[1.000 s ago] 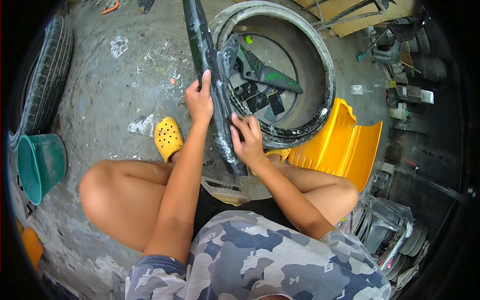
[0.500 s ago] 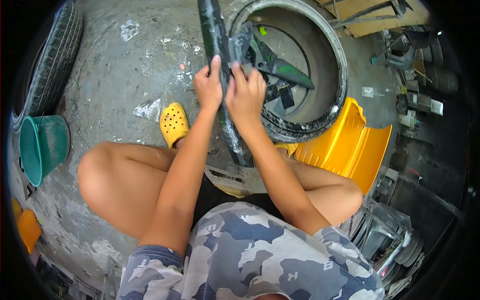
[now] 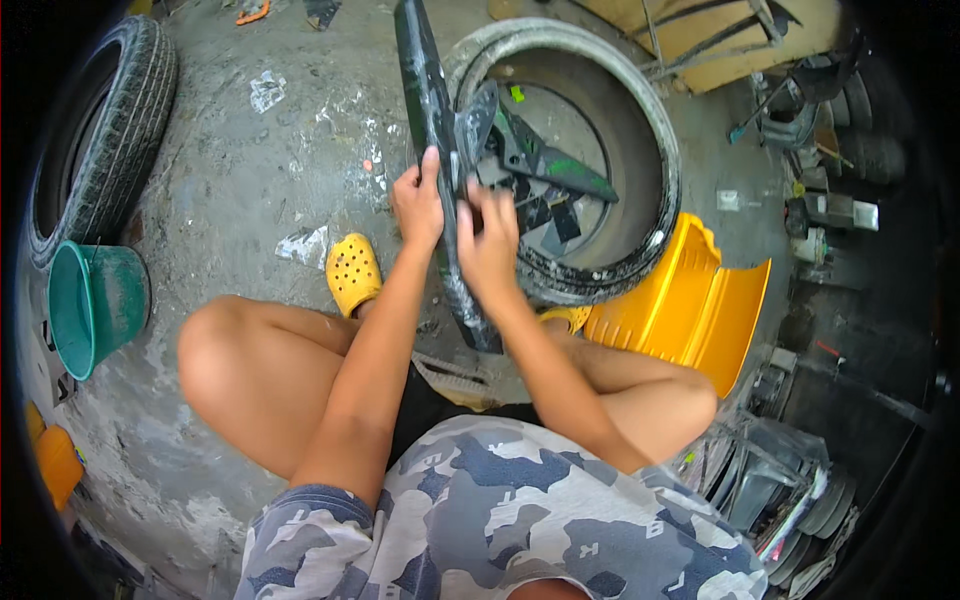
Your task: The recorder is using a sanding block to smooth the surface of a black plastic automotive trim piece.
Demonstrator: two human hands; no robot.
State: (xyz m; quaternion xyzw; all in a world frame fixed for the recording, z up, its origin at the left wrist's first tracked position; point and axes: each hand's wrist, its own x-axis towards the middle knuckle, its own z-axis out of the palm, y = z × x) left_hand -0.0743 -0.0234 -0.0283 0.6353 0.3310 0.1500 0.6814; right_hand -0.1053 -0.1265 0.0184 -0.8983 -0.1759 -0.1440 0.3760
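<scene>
A long, narrow dark panel point(image 3: 433, 105) with pale smears stands on edge between my legs, running from the far edge of the view toward me. My left hand point(image 3: 418, 210) is closed round its left side, thumb on top. On the other side, my right hand point(image 3: 487, 245) is next to the panel with its fingers bent and smeared by motion; whether it pinches anything cannot be made out. Beyond it, a tyre point(image 3: 660, 150) lies flat. Inside the ring are a black and green plastic piece point(image 3: 560, 168) and several dark flat pieces point(image 3: 563, 222).
A yellow plastic panel point(image 3: 690, 310) lies by my right knee. At left are a green bucket point(image 3: 120, 300) and an upright tyre point(image 3: 140, 120). Metal parts point(image 3: 790, 480) crowd the right side. A yellow clog point(image 3: 353, 275) is on my left foot.
My right hand has moved slightly down and left along the panel, its fingers looser than before. My left hand keeps its grip. The whole view has shifted a little.
</scene>
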